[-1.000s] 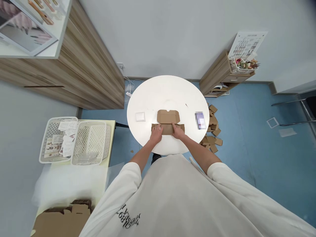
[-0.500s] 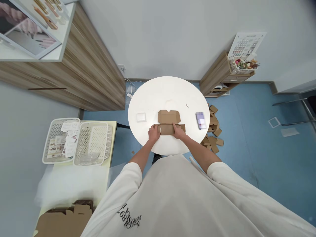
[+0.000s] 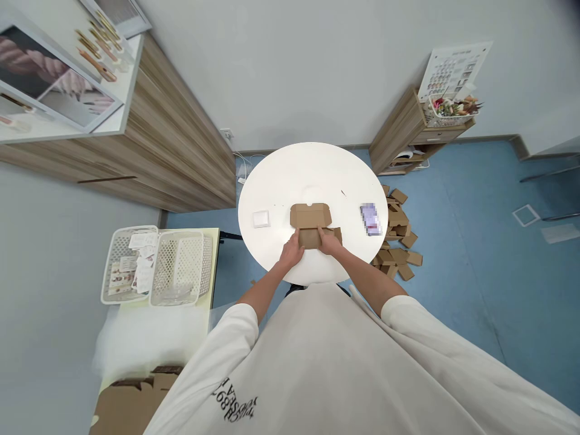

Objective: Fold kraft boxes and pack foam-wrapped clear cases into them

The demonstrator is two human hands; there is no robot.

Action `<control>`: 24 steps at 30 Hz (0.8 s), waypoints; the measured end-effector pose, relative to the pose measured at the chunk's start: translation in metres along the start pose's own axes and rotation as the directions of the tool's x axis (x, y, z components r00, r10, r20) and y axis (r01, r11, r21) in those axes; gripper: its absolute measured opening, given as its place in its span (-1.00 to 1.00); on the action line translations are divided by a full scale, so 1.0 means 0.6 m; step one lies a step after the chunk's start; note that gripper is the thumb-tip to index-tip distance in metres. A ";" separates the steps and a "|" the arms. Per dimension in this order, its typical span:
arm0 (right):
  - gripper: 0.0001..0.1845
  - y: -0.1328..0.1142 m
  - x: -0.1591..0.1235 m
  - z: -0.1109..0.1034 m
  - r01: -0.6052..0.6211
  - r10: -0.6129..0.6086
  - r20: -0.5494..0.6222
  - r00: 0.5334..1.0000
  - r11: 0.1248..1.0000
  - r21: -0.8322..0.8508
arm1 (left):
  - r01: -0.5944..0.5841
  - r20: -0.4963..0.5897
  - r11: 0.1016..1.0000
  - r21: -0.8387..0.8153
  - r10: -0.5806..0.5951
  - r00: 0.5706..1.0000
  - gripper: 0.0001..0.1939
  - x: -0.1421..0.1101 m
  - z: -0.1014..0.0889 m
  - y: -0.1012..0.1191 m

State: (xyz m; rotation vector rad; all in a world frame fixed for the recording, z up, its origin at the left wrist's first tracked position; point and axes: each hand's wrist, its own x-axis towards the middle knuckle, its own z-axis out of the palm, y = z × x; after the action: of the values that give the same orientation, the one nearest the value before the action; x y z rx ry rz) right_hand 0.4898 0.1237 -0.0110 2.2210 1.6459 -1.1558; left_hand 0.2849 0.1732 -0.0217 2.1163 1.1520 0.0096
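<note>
A brown cardboard box (image 3: pixel 310 216), partly folded with its lid flap raised toward the wall, lies near the front of the round white table (image 3: pixel 290 172). My left hand (image 3: pixel 292 249) grips the box's left end, thumb and fingers pressed on its side. On the right, my right hand (image 3: pixel 328 241) holds the front section near its right end, where a side flap sticks out. A small white square item (image 3: pixel 261 219) lies to the left of the box. The purple item (image 3: pixel 370 219) at the table's right edge is blurred by pixels.
Several folded cardboard boxes (image 3: pixel 399 226) are piled on the floor right of the table. Left stands a side table with white plastic baskets (image 3: pixel 179 266) and flat cardboard (image 3: pixel 131 405). A wooden cabinet (image 3: pixel 181 121) and a small shelf unit (image 3: pixel 401 133) line the wall.
My left hand has moved right and inward, and the left side flap it was on no longer sticks out. My right hand stays nearly in place. The view has shifted slightly.
</note>
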 end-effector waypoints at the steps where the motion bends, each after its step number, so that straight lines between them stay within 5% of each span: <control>1: 0.15 0.001 0.000 0.000 0.005 -0.005 -0.002 1.000 1.000 -0.001 | 0.013 0.000 1.000 -0.028 -0.013 1.000 -0.26 -0.001 0.002 0.002; 7: 0.12 0.007 0.003 0.005 0.007 -0.007 -0.013 1.000 1.000 0.005 | 0.025 0.056 1.000 -0.014 -0.025 0.998 -0.64 0.002 0.010 0.006; 14: 0.12 0.007 -0.003 0.001 -0.005 0.004 0.007 1.000 1.000 0.012 | 0.058 0.176 0.964 0.258 -0.106 0.979 -0.60 0.017 0.000 0.011; 24: 0.14 0.009 0.001 0.003 0.002 -0.001 0.036 0.999 0.999 -0.045 | -0.169 0.295 0.826 0.537 0.003 0.956 -0.66 0.028 -0.009 0.017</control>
State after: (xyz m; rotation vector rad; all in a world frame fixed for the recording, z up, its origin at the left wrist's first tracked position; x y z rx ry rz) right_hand 0.4939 0.1209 -0.0141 2.1596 1.6431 -1.1406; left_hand 0.3004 0.1848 -0.0172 2.5678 0.9553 -0.6466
